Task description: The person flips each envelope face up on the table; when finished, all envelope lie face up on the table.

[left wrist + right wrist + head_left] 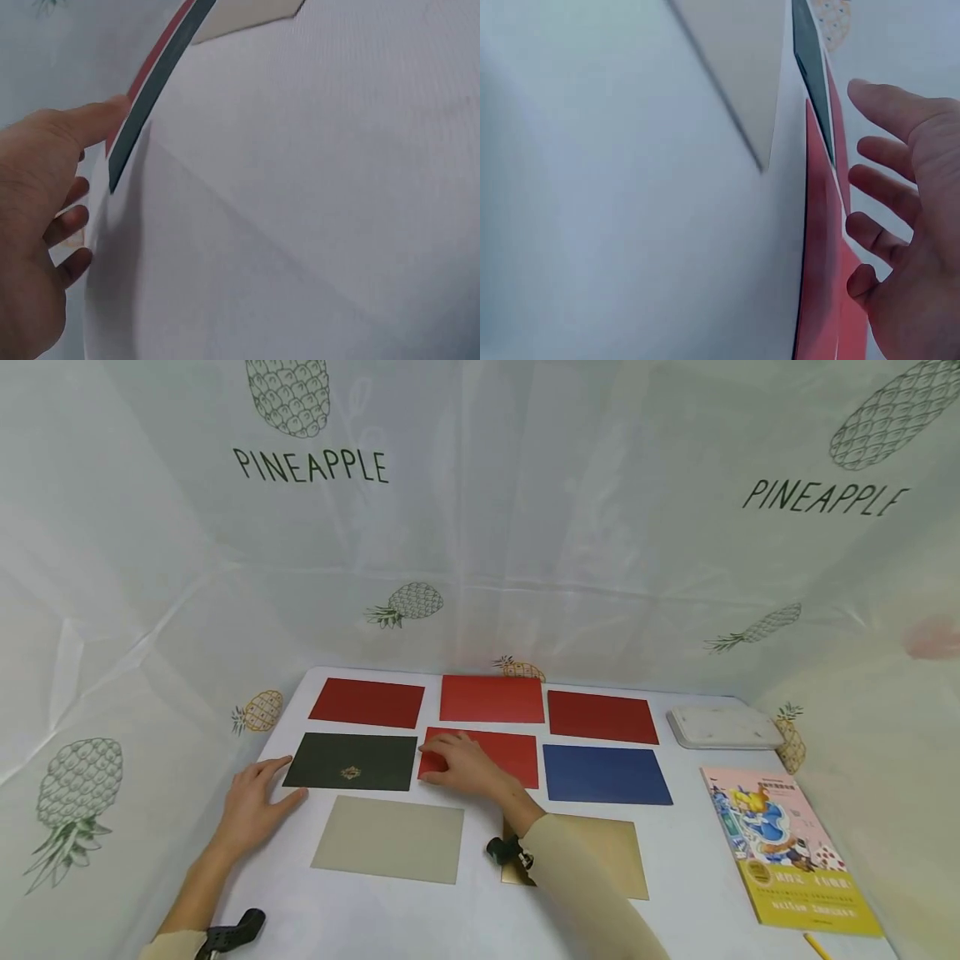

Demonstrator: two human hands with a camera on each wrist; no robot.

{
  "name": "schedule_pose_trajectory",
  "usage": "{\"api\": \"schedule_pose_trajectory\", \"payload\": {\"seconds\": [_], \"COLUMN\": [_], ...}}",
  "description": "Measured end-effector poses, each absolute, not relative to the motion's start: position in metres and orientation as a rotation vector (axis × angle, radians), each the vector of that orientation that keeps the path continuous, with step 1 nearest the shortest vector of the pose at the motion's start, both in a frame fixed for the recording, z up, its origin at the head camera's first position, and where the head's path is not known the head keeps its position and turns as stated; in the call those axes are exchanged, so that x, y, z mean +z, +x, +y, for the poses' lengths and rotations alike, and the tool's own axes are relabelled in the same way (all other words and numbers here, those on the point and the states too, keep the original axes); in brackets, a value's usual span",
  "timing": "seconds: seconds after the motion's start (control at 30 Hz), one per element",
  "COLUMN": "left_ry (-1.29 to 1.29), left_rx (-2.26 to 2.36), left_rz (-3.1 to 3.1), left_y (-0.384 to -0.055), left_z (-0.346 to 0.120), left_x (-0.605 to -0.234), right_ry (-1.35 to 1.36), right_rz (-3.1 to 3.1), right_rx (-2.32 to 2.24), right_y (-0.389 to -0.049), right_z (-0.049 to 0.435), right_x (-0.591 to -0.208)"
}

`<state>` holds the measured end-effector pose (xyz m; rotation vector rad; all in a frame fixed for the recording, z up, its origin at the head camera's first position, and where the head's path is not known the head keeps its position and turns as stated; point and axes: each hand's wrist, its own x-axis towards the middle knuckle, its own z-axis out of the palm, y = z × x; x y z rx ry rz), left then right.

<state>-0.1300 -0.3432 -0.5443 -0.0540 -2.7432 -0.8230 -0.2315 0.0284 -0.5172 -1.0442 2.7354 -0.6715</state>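
In the head view, my left hand point(257, 806) is at the left end of a dark green card point(322, 764) with a small gold emblem. The left wrist view shows the thumb of that hand point(45, 165) by the green card's edge point(146, 109); its other fingers are loosely bent, holding nothing. My right hand point(467, 764) is over the left part of a bright red card point(510, 756) in the middle row. From the right wrist, the fingers of this hand point(900, 180) look spread and slightly bent, with nothing between them. Whether they touch the red card cannot be told.
Three red cards line the back, one at centre point(491, 700). A blue card point(607, 774) lies right of the middle one. In front are a beige card point(390, 841) and a gold card point(611, 852), partly under my right forearm. At right are a white case point(723, 727) and a book point(787, 852).
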Motion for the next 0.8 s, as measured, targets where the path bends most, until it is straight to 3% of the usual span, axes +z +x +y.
{"api": "schedule_pose_trajectory", "payload": {"seconds": [0.8], "left_ry": [-0.034], "left_rx": [-0.672], "left_rz": [-2.808], "left_y": [-0.130], "left_z": [-0.341], "left_x": [-0.549], "right_ry": [-1.069], "right_rz": [2.785], "right_rx": [-0.457], "right_y": [-0.229], "right_z": [0.001], "right_x": [-0.525]}}
